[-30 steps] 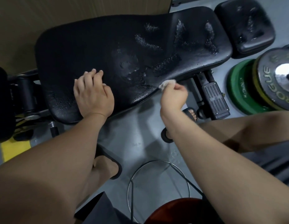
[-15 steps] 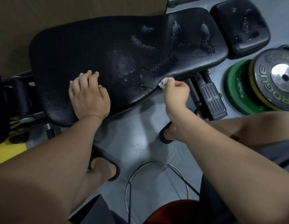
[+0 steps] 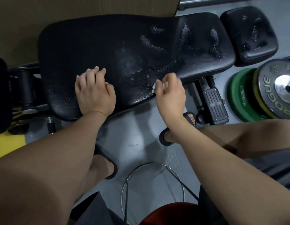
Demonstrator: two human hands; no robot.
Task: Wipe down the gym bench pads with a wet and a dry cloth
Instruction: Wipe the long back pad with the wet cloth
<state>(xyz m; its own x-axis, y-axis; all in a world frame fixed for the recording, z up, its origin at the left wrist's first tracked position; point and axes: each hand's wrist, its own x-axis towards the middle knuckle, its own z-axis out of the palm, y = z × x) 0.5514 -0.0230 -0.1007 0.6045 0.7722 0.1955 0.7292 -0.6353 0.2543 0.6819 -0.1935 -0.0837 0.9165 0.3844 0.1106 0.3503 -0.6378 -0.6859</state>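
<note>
Right hand (image 3: 171,96) has slid a bit left along the near edge of the pad (image 3: 92,46), its grip pinching the white cloth (image 3: 154,87). Left hand (image 3: 94,95) still rests flat on the pad, grip loose.

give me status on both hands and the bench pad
Left hand rests on the main bench pad, nothing visible in it. Right hand pinches a small white cloth at the pad's near edge. Droplets across the pad's right half; nothing in the way.

at three o'clock, the grey weight plate (image 3: 267,82) bears "rogue" in pale raised letters along its rim; small lettering on the green weight plate (image 3: 238,95) beneath is unreadable.
</note>
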